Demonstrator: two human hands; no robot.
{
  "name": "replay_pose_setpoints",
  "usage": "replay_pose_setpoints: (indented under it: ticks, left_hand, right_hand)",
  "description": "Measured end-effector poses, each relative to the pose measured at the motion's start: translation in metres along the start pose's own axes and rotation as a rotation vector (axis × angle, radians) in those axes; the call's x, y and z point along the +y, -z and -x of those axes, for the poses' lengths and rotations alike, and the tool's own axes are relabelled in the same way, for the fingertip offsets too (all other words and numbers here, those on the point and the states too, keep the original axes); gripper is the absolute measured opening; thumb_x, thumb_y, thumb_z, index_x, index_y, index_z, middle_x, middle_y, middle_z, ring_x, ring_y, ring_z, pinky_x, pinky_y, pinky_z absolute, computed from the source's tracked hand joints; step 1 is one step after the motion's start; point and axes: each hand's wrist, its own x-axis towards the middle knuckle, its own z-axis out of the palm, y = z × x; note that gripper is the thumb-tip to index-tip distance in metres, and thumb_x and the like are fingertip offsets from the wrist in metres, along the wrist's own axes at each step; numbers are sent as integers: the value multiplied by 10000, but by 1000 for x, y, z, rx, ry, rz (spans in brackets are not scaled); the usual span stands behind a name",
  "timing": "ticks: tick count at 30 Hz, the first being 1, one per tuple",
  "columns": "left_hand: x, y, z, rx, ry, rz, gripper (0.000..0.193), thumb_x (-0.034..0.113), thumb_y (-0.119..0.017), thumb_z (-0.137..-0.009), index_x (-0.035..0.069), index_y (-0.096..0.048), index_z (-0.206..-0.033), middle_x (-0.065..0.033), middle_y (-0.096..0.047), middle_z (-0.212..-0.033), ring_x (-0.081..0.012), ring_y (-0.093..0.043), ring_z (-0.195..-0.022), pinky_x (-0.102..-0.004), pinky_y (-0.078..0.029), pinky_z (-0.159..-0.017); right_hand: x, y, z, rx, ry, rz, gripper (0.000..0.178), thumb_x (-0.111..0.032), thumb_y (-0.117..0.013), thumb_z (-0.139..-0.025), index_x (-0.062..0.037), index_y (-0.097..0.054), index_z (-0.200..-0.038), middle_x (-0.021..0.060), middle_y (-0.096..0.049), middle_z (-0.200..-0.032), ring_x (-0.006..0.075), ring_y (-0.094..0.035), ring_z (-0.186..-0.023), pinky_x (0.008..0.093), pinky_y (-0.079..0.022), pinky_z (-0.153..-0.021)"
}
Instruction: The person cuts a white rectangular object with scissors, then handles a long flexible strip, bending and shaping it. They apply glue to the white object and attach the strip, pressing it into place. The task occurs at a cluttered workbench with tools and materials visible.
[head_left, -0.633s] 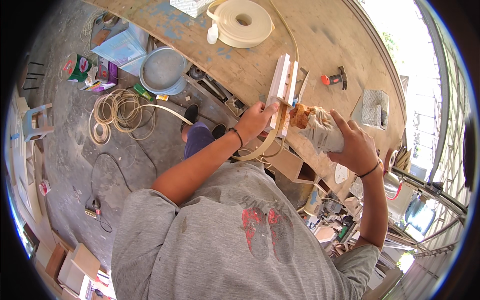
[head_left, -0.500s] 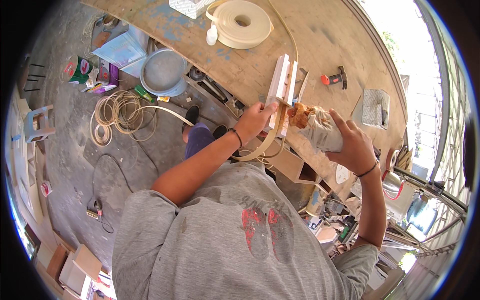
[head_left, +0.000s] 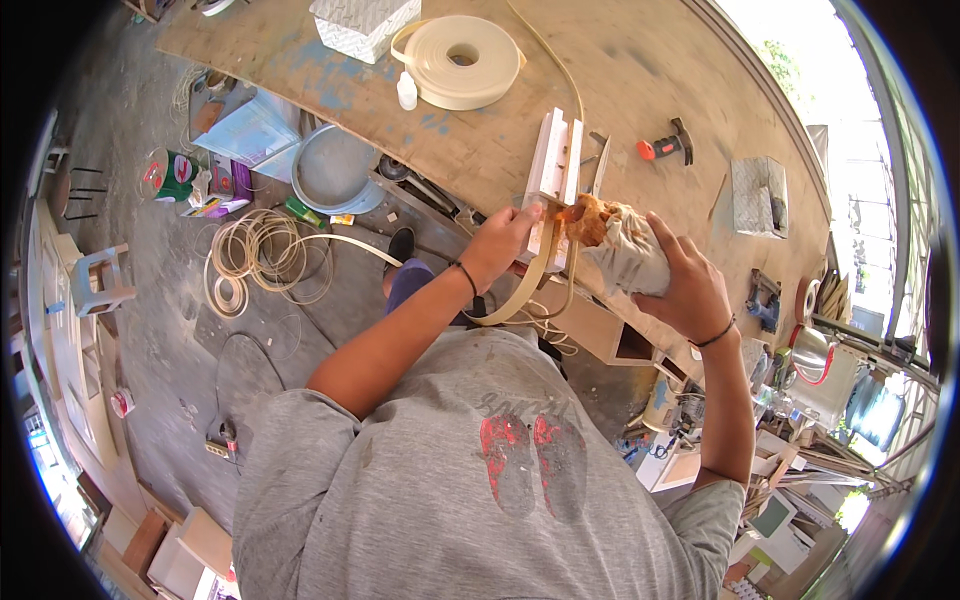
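Note:
My left hand point(head_left: 503, 240) pinches a thin flat brown piece point(head_left: 553, 204) at the near end of a white grooved block point(head_left: 549, 155). A pale edging strip point(head_left: 530, 287) runs along the block and hangs in a loop off the bench's near edge. Wrapped in my right hand point(head_left: 690, 285) is a whitish, wrinkled bottle point(head_left: 630, 250), tilted with its mouth toward the block. Thick orange-brown crust covers the mouth end, which sits over the strip beside my left fingertips. The far side of the bottle and the left fingers' undersides are hidden.
On the wooden bench point(head_left: 640, 70) lie a large roll of edging point(head_left: 465, 62), a small white bottle point(head_left: 407, 91), a red-and-black hammer point(head_left: 667, 143) and two patterned boxes, one point(head_left: 758, 197) at the right. Coiled strip point(head_left: 250, 250) and a blue tub point(head_left: 333, 170) are on the floor.
The view has shifted, so the bench objects appear a little farther left. Both hands keep their holds, and the bottle's crusted end is slightly closer to the left fingertips.

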Motion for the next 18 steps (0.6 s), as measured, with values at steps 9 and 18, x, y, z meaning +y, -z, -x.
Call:
replay_pose_setpoints:
  ticks: [9,18]
  left_hand:
    - [-1,-4,0,4,13,5,504,490,-503,-938,15,-540,-1102,-66,-598,-953,-142,-638,-804,-330,-573,-592]
    - [-6,-2,-4,-31,12,32,490,509,-509,-931,43,-537,-1080,-57,-597,-963,-139,-642,-825,-339,-578,-625]
  right_hand:
    - [-2,5,7,-15,-67,24,975,-231,-813,-586,-224,-372,-1455,148,-611,-1021,358,-629,-940,436,-508,-808]
    - [3,-1,14,37,-17,-5,971,-253,-811,-590,-233,-373,-1456,148,-602,-1001,359,-629,-919,437,-512,-800]
